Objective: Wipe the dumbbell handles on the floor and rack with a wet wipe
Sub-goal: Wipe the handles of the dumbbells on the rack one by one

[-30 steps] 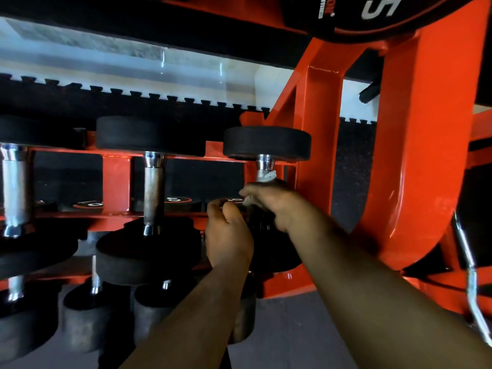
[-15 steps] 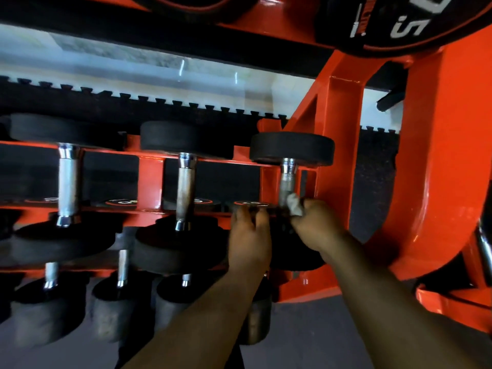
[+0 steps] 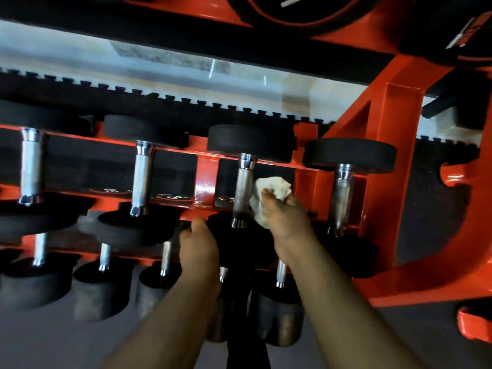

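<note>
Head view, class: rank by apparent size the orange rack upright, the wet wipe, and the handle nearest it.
1. Orange rack upright, clearly largest.
2. Handle and wet wipe, held in the right hand, look alike in area, so I leave them unranked.

Whole view smeared by motion blur.
Left hand (image 3: 198, 251): fingertips lost against dark dumbbell head (image 3: 239, 243); grip unreadable.
Right hand (image 3: 286, 222): palm side covered by wet wipe (image 3: 269, 201).
Weight plate (image 3: 300, 9): cut off at top edge, lettering unreadable.
Far-left dumbbell (image 3: 30, 166): cropped at left edge.
Lower-row dumbbells (image 3: 103, 286): blurred, labels illegible.
</note>
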Action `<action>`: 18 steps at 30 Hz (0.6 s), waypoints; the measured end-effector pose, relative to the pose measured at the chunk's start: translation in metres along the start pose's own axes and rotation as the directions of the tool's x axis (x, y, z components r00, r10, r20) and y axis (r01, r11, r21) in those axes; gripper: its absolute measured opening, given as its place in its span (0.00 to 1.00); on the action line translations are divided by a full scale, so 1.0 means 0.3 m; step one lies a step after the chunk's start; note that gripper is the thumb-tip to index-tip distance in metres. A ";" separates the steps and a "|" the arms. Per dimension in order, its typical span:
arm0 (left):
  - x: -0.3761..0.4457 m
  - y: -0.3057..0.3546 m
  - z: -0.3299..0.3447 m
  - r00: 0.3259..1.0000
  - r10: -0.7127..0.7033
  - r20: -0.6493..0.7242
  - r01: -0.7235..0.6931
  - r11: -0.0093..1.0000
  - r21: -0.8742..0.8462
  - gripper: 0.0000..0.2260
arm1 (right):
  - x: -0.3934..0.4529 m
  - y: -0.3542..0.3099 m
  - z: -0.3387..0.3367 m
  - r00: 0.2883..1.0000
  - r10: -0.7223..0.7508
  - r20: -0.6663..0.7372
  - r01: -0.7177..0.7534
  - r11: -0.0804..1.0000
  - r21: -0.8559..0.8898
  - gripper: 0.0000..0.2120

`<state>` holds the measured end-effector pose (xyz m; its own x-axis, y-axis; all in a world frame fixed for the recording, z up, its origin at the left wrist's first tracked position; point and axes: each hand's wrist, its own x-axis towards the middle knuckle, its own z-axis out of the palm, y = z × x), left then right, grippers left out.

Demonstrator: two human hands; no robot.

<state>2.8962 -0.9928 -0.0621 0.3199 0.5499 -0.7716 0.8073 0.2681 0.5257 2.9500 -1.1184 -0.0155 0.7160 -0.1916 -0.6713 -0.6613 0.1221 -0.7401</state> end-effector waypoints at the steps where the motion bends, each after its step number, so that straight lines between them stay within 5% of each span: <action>1: -0.001 0.010 0.016 0.997 -0.077 0.030 0.079 0.996 -0.052 0.30 | 0.010 0.006 0.014 0.999 0.031 0.030 -0.029 0.998 -0.046 0.08; 4: -0.034 0.050 0.020 0.994 -0.098 0.049 0.103 0.988 -0.118 0.25 | 0.002 0.005 0.018 0.993 0.089 0.081 -0.062 0.955 -0.291 0.09; 8: -0.013 0.075 0.009 0.983 -0.183 0.000 0.182 0.978 -0.099 0.21 | 0.032 0.013 -0.062 0.970 -0.232 -0.071 0.133 0.753 -0.645 0.09; 10: -0.011 0.084 0.014 0.988 -0.153 -0.029 0.151 0.986 -0.070 0.20 | 0.039 0.020 -0.059 0.965 -0.262 -0.001 0.186 0.690 -0.700 0.07; 14: -0.029 0.082 0.021 0.993 -0.026 -0.113 0.021 0.999 -0.048 0.25 | 0.051 0.036 0.029 0.977 0.110 0.183 0.003 0.850 -0.527 0.11; 18: -0.044 0.088 0.029 0.993 -0.008 -0.122 0.002 0.999 -0.052 0.24 | 0.110 0.030 0.101 0.936 0.310 0.168 -0.248 0.918 -0.310 0.14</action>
<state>2.9176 -0.9998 -0.0411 0.2505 0.6401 -0.7263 0.7810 0.3097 0.5423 2.9745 -1.0941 -0.0457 0.5024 0.0226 -0.8643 -0.8541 -0.1426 -0.5002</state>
